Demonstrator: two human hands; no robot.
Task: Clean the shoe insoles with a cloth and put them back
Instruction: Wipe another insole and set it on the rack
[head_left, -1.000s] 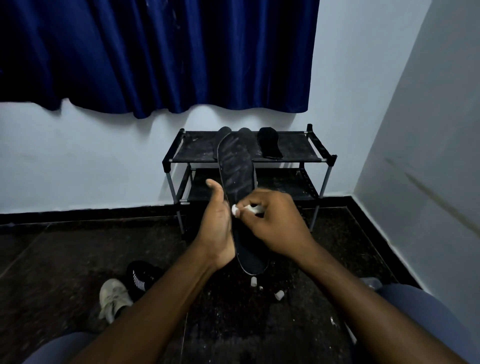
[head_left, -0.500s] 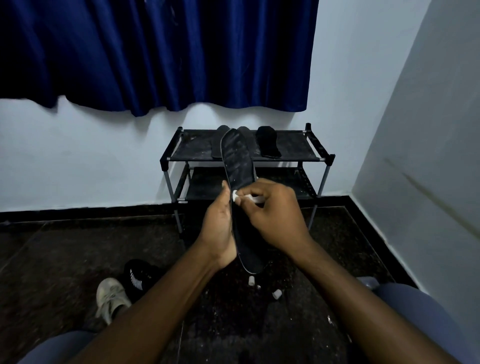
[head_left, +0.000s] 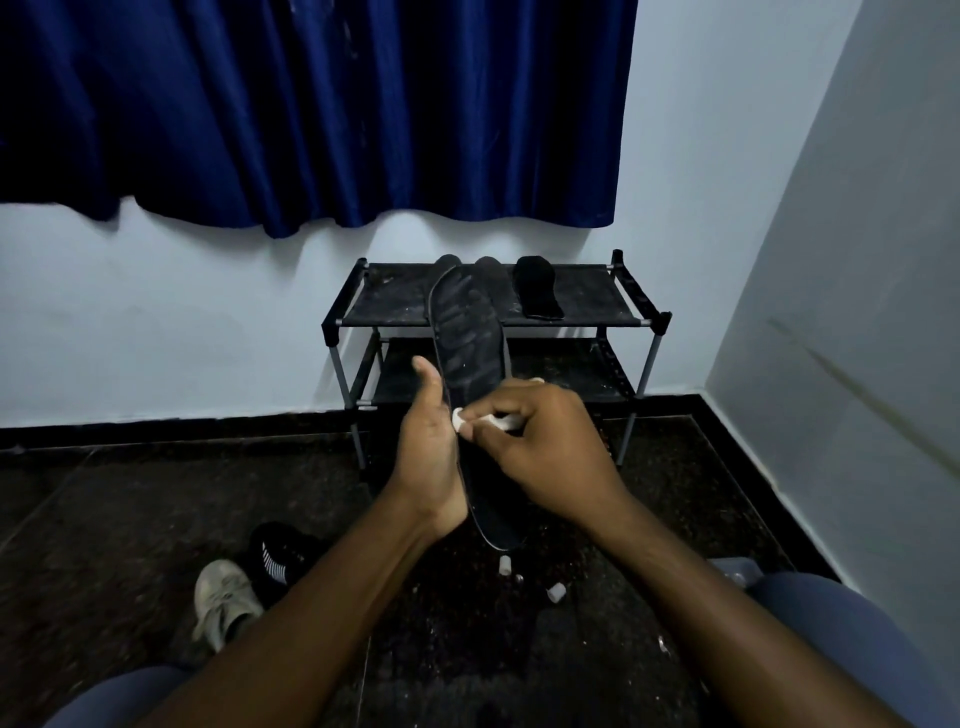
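Now the R hand (head_left: 545, 452) is pinching a small white cloth wad (head_left: 485, 421) btwn curled fingers and thumb, pressing it on the black insole (head_left: 467, 332) abt midway along its length. Vs half a sec ago the wad is sitting lower again, back where it was a sec ago. So it's rubbing up and down over the same mid patch, not covering new ground. L hand (head_left: 431, 457) is gripping the insole's left edge, thumb sticking up alongside, fingers hidden behind. The insole is standing near-upright in front of the shoe rack (head_left: 644, 322). Pale smears are showing on the toe half, so wiping is prob. unfinished. Other insoles (head_left: 537, 291) are lying on the rack's top shelf. Sneakers (head_left: 223, 597) are waiting on the floor at left, so refitting isn't started.
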